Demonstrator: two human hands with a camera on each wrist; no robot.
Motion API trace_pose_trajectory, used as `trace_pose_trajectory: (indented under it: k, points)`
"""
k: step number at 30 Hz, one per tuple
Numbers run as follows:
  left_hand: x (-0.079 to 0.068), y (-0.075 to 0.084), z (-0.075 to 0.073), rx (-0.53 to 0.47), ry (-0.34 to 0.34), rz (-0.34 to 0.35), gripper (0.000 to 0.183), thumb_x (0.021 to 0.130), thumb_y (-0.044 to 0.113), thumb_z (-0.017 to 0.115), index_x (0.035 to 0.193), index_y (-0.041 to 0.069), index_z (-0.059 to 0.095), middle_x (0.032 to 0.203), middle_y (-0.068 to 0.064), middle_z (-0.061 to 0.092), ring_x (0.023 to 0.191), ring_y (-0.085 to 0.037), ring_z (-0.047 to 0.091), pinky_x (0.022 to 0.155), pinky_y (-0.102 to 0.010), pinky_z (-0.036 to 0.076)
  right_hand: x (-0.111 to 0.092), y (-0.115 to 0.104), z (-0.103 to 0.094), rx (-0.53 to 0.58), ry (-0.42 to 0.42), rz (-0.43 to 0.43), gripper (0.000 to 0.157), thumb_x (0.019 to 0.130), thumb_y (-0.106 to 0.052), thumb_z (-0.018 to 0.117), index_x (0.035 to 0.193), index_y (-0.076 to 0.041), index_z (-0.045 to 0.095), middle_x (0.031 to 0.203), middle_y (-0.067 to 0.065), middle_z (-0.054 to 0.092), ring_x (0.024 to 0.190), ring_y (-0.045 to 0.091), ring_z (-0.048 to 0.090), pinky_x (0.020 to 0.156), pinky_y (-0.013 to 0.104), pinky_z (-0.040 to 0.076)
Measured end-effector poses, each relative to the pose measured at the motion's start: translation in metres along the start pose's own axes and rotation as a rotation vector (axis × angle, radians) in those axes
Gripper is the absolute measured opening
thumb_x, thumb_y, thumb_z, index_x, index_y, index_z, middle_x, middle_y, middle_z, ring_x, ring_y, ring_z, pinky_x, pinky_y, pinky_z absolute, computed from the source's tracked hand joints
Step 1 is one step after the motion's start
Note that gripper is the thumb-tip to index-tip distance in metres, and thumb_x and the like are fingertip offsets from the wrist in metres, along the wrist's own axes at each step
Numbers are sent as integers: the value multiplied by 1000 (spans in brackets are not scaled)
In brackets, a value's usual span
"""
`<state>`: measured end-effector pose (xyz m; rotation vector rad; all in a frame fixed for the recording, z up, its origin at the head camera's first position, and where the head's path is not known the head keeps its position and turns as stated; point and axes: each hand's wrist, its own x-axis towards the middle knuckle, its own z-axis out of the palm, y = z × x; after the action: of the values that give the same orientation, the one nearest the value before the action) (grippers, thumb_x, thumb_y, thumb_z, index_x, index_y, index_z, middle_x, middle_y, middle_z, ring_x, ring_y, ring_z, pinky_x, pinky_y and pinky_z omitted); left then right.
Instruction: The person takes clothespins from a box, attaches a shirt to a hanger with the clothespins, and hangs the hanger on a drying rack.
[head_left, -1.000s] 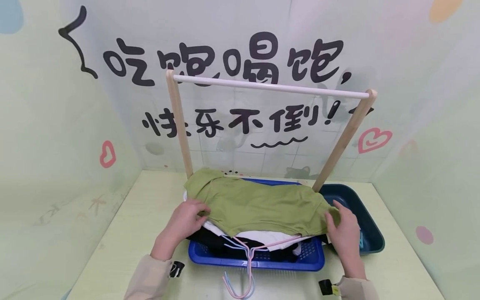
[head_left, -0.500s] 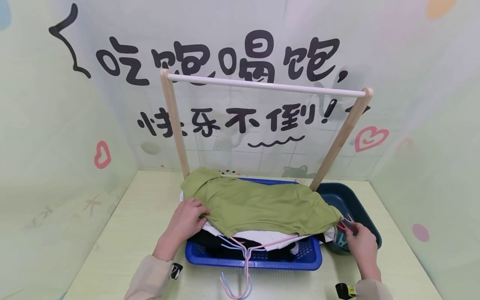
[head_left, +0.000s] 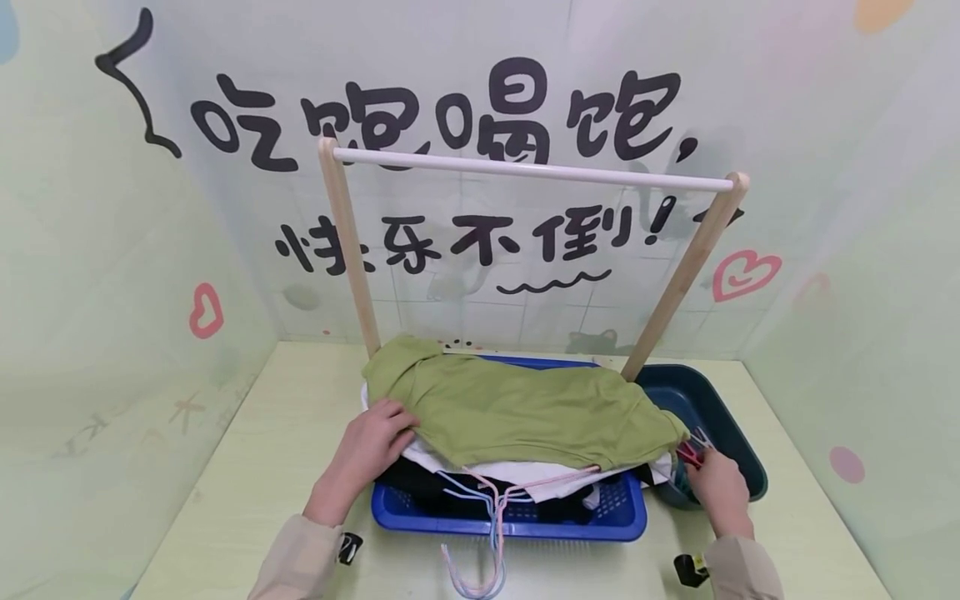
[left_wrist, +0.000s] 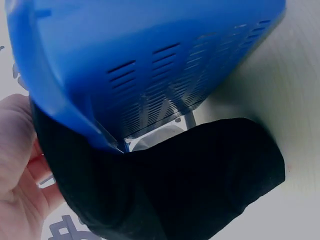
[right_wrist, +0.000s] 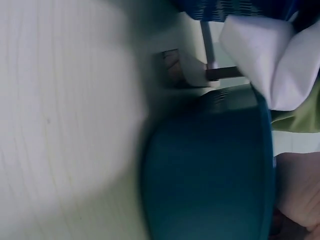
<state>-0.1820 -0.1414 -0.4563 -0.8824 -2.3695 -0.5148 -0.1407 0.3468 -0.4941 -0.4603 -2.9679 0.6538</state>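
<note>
A green shirt (head_left: 517,408) lies on top of a pile in the blue basket (head_left: 510,527), with white cloth (head_left: 517,472) and black cloth (left_wrist: 200,185) under it. Pink and light-blue hanger hooks (head_left: 495,542) stick out over the basket's front rim. At the shirt's left edge my left hand (head_left: 371,442) rests with loosely bent fingers touching the cloth. My right hand (head_left: 720,492) is at the dark teal basin (head_left: 738,442), fingers curled at a red clothespin (head_left: 688,454) beside the shirt's right end. A pale clothespin (head_left: 703,437) shows just behind it.
A rack with wooden posts (head_left: 678,283) and a white top bar (head_left: 525,169) stands behind the basket. The basin sits right of the basket on the pale table (head_left: 247,492). A printed wall sheet (head_left: 465,317) closes off the back.
My right hand has moved right from the shirt's right end to the basin and now pinches the red clothespin. The left hand stays at the shirt's left edge.
</note>
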Motion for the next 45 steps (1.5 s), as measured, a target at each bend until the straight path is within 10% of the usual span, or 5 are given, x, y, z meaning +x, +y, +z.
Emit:
trace_pose_trajectory:
  k: [13,28,45]
  points:
    - [2,-4,2,-79,177,81,10,77,8,67,85,3,68,82,-6,63,77,-23,60,66,-38,50,5,1,3,-85,-119,44,26,84,-15,61,75,8,52,64,17,55,54,28,53,45,43,43]
    - [8,-1,-1,-203,218,40,14,70,-4,71,83,-1,67,79,-8,66,73,-23,62,66,-41,49,9,0,6,-85,-162,43,13,78,-7,56,69,3,54,67,18,55,57,30,53,47,45,43]
    - [22,1,-25,-454,103,-29,12,74,-10,68,82,-1,66,69,-2,62,56,-4,49,50,-20,44,-1,-8,-16,89,119,-23,33,78,-8,64,101,13,57,84,26,60,72,37,57,62,48,45]
